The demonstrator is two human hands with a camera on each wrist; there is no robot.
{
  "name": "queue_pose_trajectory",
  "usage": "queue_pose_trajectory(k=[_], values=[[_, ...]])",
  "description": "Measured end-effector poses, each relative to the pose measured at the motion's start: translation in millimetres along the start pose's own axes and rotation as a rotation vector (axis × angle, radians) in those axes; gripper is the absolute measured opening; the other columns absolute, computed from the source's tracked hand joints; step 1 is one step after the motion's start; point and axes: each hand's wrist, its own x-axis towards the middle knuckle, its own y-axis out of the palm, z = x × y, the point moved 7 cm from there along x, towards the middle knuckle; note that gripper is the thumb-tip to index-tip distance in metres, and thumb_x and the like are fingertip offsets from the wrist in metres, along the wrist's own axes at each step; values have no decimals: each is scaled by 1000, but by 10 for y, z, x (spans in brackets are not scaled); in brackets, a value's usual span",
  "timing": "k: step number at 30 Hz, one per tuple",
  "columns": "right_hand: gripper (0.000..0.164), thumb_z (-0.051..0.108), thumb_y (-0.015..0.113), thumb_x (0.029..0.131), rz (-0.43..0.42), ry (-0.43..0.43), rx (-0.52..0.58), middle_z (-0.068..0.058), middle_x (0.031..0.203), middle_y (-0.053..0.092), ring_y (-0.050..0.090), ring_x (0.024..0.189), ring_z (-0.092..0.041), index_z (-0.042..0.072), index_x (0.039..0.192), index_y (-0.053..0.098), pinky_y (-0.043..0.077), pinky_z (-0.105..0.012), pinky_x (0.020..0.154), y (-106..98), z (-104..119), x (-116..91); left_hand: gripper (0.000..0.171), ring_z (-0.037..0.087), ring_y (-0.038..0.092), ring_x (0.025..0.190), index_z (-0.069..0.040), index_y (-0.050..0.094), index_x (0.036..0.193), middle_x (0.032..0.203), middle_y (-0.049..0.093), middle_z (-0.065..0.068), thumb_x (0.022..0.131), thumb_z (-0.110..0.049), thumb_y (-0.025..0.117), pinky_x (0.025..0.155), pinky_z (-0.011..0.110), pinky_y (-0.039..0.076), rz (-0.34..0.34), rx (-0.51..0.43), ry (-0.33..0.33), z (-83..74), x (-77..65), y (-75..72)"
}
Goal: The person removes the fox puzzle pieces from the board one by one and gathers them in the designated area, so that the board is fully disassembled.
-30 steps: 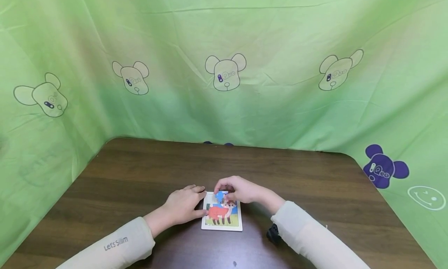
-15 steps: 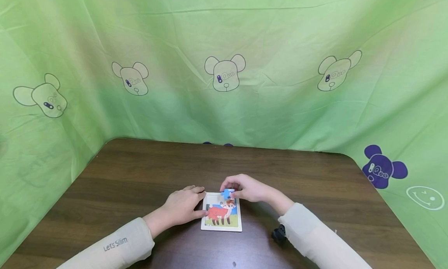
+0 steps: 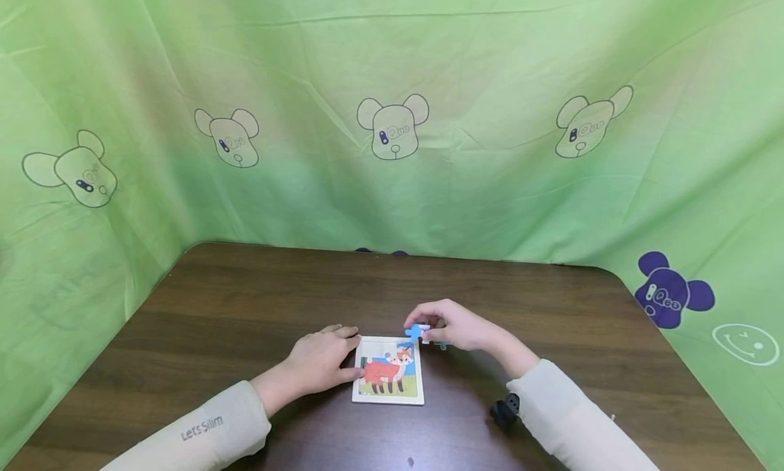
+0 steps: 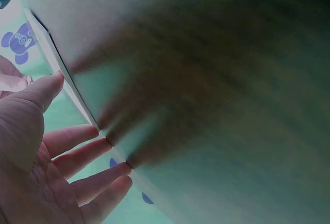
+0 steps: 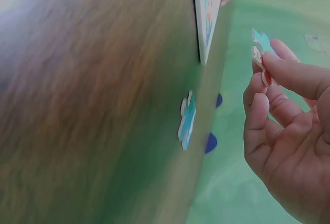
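A small picture puzzle in a white frame (image 3: 388,400) lies flat on the table, showing a red fox. The frame's upper part is pale and bare. My left hand (image 3: 322,361) rests at its left edge, fingers fairly straight; in the left wrist view the thumb and fingertips touch the frame's edge (image 4: 77,94). Above and right of the frame's top right corner, my right hand (image 3: 459,327) pinches a blue puzzle piece (image 3: 415,333) between thumb and fingers. The right wrist view shows white and red on that piece (image 5: 264,42) as well.
Another puzzle piece (image 5: 187,123), blue and green, lies on the table (image 3: 294,287) just right of the frame, partly hidden by my right hand in the head view. A black device (image 3: 505,411) is worn at my right wrist. Green printed cloth (image 3: 478,199) hangs behind the table.
My right hand has lifted the blue puzzle piece from over the frame's upper area and carried it right, past the top right corner. My left hand has stayed in place.
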Motion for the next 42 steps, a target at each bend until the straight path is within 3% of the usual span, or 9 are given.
queue_pose_trajectory(k=[6, 11, 15, 26, 38, 42], values=[[28, -3, 66, 90, -68, -1, -24, -11, 99, 71, 56, 76, -8, 0, 118, 65, 50, -24, 68, -163, -69, -114, 59, 31, 59, 128, -12, 65, 131, 139, 62, 8, 87, -50, 71, 92, 45, 56, -10, 2, 0, 9, 8, -29], [23, -5, 68, 88, -128, 3, 3, -12, 90, 67, 60, 81, -9, -1, 110, 62, 53, -26, 76, -274, -154, -228, 58, 31, 59, 128, -12, 65, 131, 139, 62, 7, 87, -49, 71, 92, 45, 57, -8, 9, -2, 9, 7, -29], [21, -5, 68, 87, -147, 18, 9, -14, 88, 66, 59, 80, -8, -1, 107, 63, 52, -24, 74, -325, -236, -321, 59, 31, 59, 128, -12, 65, 131, 139, 61, 7, 87, -50, 71, 92, 45, 56, -1, 13, -3, 5, -3, -14], [22, -8, 66, 86, -146, 75, 39, -11, 83, 65, 58, 73, -7, -5, 108, 64, 48, -21, 64, -398, -490, -511, 60, 30, 59, 128, -13, 65, 131, 139, 62, 7, 87, -52, 70, 92, 45, 56, 7, 12, -1, -11, -22, 17], [22, -7, 66, 87, -82, 121, 61, -16, 88, 68, 57, 74, -4, -10, 109, 62, 48, -19, 68, -426, -660, -542, 61, 31, 57, 129, -12, 64, 133, 140, 61, 7, 87, -53, 69, 95, 46, 55, 15, 16, -8, -3, 1, -18], [28, -8, 66, 87, -101, 137, 55, -16, 89, 63, 55, 68, -5, -11, 114, 59, 47, -18, 64, -426, -682, -562, 61, 31, 57, 129, -13, 64, 133, 141, 60, 7, 88, -52, 69, 94, 46, 56, 17, 16, -7, -15, -4, -14]])
